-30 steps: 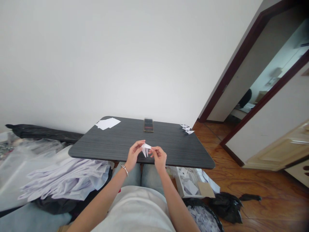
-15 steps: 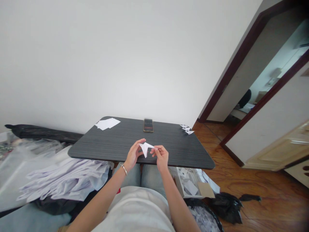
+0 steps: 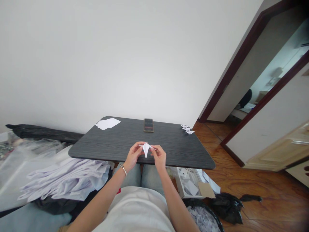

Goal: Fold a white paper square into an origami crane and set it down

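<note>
left hand (image 3: 133, 155) and right hand (image 3: 159, 156) both pinching a small, pointy white folded-paper piece (image 3: 146, 149), one side each; black wood-grain table (image 3: 108, 141) just beyond them

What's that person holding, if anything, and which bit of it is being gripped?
A folded white paper, held by its two side tips: the left grip has one, the right grip the other. Its middle tip points down.

White wall (image 3: 125, 58), brown wood floor (image 3: 263, 193)
</note>
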The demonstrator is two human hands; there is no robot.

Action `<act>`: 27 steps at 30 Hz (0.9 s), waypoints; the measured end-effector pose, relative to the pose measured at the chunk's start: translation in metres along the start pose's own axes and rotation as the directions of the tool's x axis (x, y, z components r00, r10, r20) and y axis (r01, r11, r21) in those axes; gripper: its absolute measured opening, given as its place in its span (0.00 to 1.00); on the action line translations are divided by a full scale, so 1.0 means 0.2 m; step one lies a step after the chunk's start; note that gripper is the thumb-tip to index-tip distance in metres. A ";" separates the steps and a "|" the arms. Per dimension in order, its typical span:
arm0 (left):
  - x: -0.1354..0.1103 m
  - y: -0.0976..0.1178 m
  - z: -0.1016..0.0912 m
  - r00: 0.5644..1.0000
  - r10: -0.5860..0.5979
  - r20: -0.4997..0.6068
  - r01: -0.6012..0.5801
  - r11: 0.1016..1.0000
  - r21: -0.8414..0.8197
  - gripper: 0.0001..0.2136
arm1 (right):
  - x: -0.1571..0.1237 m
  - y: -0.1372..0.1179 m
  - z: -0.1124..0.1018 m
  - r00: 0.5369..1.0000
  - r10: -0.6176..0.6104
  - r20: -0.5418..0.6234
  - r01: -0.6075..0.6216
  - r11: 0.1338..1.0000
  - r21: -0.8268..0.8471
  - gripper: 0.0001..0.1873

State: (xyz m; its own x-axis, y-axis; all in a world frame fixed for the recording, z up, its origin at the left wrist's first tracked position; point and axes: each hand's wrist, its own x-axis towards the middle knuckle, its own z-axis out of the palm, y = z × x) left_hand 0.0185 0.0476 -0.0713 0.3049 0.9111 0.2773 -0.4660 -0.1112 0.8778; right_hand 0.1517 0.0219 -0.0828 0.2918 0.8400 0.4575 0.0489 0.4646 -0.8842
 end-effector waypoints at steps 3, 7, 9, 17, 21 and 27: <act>0.00 0.00 0.00 1.000 0.002 -0.002 -0.002 1.000 0.014 0.11 | 0.00 -0.03 0.00 0.993 -0.119 -0.027 0.115 0.987 -0.116 0.07; 0.00 0.00 0.00 1.000 0.002 0.005 -0.002 0.999 0.032 0.12 | 0.00 -0.06 0.01 0.979 -0.205 -0.011 0.200 0.962 -0.187 0.08; 0.00 -0.01 0.00 1.000 0.001 0.012 -0.002 0.999 0.047 0.12 | 0.00 -0.06 0.01 0.973 -0.230 0.005 0.226 0.951 -0.211 0.08; 0.01 -0.02 0.00 0.999 -0.023 0.023 0.020 0.995 0.094 0.13 | -0.01 -0.05 0.00 0.953 -0.302 0.033 0.297 0.906 -0.302 0.09; 0.01 -0.01 0.00 1.000 -0.026 0.018 0.024 0.995 0.096 0.13 | -0.01 -0.05 0.01 0.946 -0.322 0.013 0.311 0.899 -0.310 0.08; 0.01 -0.01 0.00 1.000 -0.025 0.013 0.024 0.995 0.097 0.12 | -0.01 -0.04 0.00 0.927 -0.373 0.038 0.362 0.865 -0.347 0.08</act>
State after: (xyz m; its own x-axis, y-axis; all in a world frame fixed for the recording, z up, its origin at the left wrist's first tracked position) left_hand 0.0205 0.0489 -0.0721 0.3275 0.9083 0.2604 -0.3759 -0.1276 0.9179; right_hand 0.1505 0.0162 -0.0761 0.2165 0.6163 0.7572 0.4796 0.6084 -0.6323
